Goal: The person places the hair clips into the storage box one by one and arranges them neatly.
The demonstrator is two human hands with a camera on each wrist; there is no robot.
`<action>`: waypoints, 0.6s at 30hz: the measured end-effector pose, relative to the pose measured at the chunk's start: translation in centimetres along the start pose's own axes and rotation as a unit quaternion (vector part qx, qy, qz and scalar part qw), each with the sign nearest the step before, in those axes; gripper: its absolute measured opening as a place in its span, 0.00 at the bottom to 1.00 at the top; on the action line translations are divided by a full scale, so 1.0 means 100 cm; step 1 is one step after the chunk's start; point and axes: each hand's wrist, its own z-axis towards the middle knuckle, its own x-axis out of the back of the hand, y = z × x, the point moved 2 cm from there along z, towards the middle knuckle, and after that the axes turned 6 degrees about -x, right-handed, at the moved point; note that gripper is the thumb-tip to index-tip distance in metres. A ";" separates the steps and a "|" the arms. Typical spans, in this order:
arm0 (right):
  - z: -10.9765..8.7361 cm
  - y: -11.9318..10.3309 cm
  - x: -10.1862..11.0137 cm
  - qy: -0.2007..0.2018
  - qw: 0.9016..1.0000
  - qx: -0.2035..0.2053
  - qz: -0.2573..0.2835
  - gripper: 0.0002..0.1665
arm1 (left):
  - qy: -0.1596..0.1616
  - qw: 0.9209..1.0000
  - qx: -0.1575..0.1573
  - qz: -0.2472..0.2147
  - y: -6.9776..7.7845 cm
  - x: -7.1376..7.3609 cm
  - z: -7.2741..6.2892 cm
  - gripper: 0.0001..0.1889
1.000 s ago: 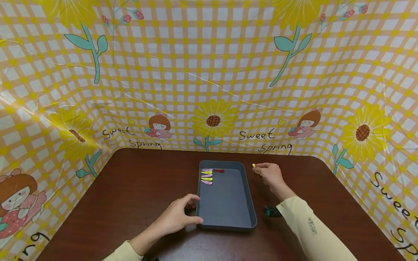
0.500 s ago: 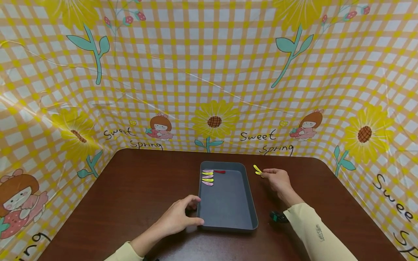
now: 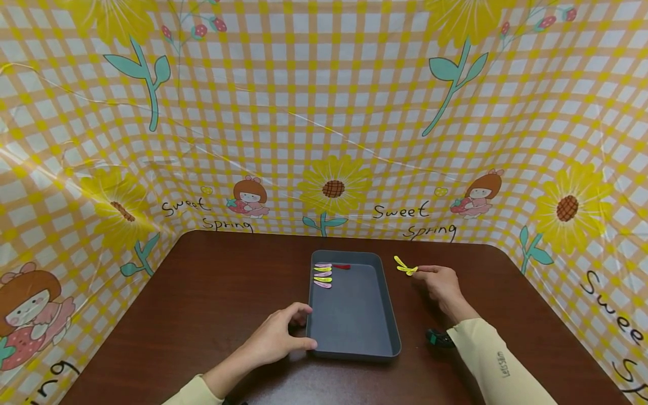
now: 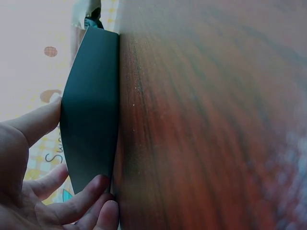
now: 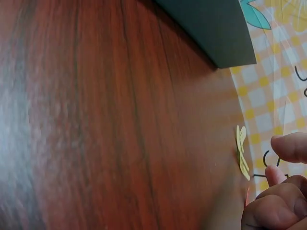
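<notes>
Since the frame half a second ago, the right hand (image 3: 439,287) has shifted farther from the tray (image 3: 354,332), and more of the loose yellow clips (image 3: 405,270) shows beyond its fingertips. These clips, at least two of them, lie crossed on the dark wooden surface (image 3: 243,275), just to the right of the tray's far end. They sit directly ahead of the right hand's fingertips; from the head view I cannot tell whether skin touches the nearest clip. On the right wrist view the thumb and nearest fingertip stand apart, with patterned cloth (image 3: 283,112) visible between them, while the other fingers are curled. A thin red sliver (image 5: 247,195) peeks out beside those curled fingers, too little to identify.

The left hand (image 3: 275,334), thumb and fingers spread, rests against the left side of the tray. Inside, at the far left, pink clips (image 3: 323,285) and yellow ones (image 3: 322,279) alternate in a column of five, with a red clip (image 3: 341,267) beside the farthest
</notes>
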 end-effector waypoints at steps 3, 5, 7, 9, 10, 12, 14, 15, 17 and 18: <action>0.000 0.003 0.002 -0.002 1.000 -0.001 -0.001 0.30 | -0.001 1.000 0.003 -0.001 0.000 0.000 0.000 0.32; 0.002 0.005 0.003 -0.003 1.000 -0.004 0.000 0.30 | -0.001 1.000 0.005 -0.001 -0.001 -0.001 0.000 0.32; 0.003 0.008 0.005 -0.004 1.000 -0.003 -0.003 0.30 | -0.002 1.000 0.006 -0.003 -0.001 -0.001 0.000 0.33; 0.005 0.010 0.007 0.001 1.000 -0.006 -0.006 0.30 | -0.002 1.000 0.007 -0.003 -0.002 -0.001 0.000 0.33; 0.006 0.012 0.008 0.006 1.000 -0.009 -0.008 0.30 | -0.002 1.000 0.007 -0.003 -0.002 -0.001 0.000 0.33; 0.008 0.013 0.010 0.012 1.000 -0.013 -0.011 0.30 | -0.002 1.000 0.007 -0.004 -0.002 -0.001 0.000 0.32; 0.010 0.015 0.012 0.018 1.000 -0.018 -0.012 0.30 | 0.000 1.000 0.008 -0.002 -0.001 -0.001 0.000 0.32; 0.010 0.016 0.013 0.019 1.000 -0.020 -0.012 0.30 | 0.000 1.000 0.008 -0.001 -0.001 -0.001 -0.001 0.32; 0.011 0.017 0.014 0.020 1.000 -0.021 -0.011 0.30 | 0.001 1.000 0.009 0.000 -0.001 -0.001 -0.001 0.32; 0.011 0.018 0.015 0.020 1.000 -0.021 -0.011 0.30 | 0.001 1.000 0.010 0.001 -0.001 -0.001 -0.001 0.32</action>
